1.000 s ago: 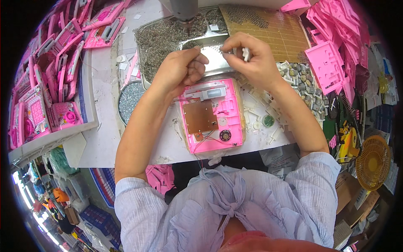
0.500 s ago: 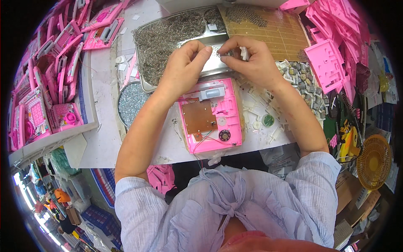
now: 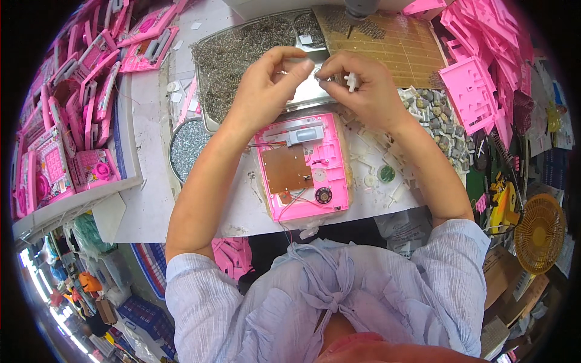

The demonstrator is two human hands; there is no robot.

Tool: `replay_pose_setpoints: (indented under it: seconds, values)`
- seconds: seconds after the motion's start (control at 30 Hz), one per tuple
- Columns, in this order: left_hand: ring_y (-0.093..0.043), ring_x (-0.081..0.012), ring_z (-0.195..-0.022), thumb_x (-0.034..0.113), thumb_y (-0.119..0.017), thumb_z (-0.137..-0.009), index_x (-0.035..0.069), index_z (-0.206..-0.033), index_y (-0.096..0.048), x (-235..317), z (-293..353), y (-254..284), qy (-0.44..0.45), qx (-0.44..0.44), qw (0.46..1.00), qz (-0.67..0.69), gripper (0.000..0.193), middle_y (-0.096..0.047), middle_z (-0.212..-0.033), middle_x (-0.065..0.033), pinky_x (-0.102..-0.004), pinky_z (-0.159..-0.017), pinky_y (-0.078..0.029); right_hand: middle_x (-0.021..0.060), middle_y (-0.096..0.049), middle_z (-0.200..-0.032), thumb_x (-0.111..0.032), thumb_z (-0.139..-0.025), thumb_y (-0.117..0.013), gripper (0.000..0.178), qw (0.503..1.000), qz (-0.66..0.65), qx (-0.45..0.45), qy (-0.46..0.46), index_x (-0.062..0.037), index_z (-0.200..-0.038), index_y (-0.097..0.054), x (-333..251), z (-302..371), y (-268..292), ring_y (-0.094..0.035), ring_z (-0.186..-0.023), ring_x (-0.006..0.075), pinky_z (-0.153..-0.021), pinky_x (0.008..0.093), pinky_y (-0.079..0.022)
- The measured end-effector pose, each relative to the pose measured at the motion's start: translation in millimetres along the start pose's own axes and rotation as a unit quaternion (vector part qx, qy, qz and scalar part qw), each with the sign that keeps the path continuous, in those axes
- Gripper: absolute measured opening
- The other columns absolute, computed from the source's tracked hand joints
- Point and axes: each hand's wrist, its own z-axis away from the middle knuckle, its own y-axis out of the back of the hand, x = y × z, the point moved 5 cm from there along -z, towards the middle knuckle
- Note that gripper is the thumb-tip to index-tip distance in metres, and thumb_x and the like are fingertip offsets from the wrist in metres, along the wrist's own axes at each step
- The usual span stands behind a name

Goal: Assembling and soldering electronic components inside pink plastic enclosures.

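Observation:
Over the metal tray [image 3: 311, 91], my left hand [image 3: 270, 85] has its thumb and forefinger apart, with nothing visible between them. My right hand [image 3: 366, 88] faces it across a small gap. A small white plastic part [image 3: 351, 81] is tucked in its curled fingers. Its thumb and forefinger pinch near a tiny dark metal bit, too small to name. Below both hands lies an open pink plastic toy housing [image 3: 302, 209] with a brown circuit board [image 3: 285, 169], a grey-white box-shaped part [image 3: 305, 135], thin wires and a round black speaker [image 3: 324, 195]. Neither hand touches it.
Tiny springy metal pieces [image 3: 221, 63] heap in the tray's left part. A round dish of small screws [image 3: 190, 148] stands left. White plastic parts [image 3: 399, 192] lie right, near pink shells [image 3: 469, 94]. A dark tool tip [image 3: 361, 9] hangs above the brown board [image 3: 393, 51].
My left hand's forefinger has lifted away from the thumb, and the hand has risen slightly. The white part in my right hand has turned. A dark tool tip has come into view at the top.

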Motion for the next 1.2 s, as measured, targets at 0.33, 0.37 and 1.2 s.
replay_pose_setpoints:
  seconds: [0.33,0.37,1.2]
  values:
    - [-0.047,-0.0154,-0.055,0.041,-0.058,-0.100,-0.004,-0.075,-0.064,-7.3,-1.1,4.6,0.070,-0.020,0.986,-0.149,0.052,-0.051,-0.055,-0.0131,-0.0398,-0.056,-0.043,0.0088,-0.070,-0.097,0.006,-0.077,-0.075,0.022,0.985,0.049,0.009,0.164,-0.0048,-0.096,-0.072,-15.1,4.3,-4.7,-0.069,-0.084,0.0211,-0.068,0.0314,-0.055]
    - [-0.043,-0.0119,-0.054,0.041,-0.059,-0.100,-0.001,-0.074,-0.065,-9.0,-1.6,4.7,0.079,-0.025,0.985,-0.155,0.050,-0.048,-0.054,-0.0060,-0.0355,-0.053,-0.038,0.0088,-0.070,-0.097,0.007,-0.075,-0.075,0.024,0.983,0.055,0.013,0.172,-0.0052,-0.096,-0.072,-13.8,5.1,-5.5,-0.070,-0.083,0.0220,-0.067,0.0319,-0.055]
    - [-0.049,-0.0058,-0.058,0.033,-0.054,-0.106,0.000,-0.095,-0.067,2.0,15.5,2.4,0.022,-0.047,0.996,-0.066,0.036,-0.057,-0.070,0.0034,-0.0243,-0.052,-0.039,0.0079,-0.072,-0.093,0.007,-0.080,-0.071,0.015,0.993,-0.020,0.065,0.099,-0.0037,-0.090,-0.070,-10.6,-0.1,-3.2,-0.068,-0.083,0.0185,-0.071,0.0295,-0.053]
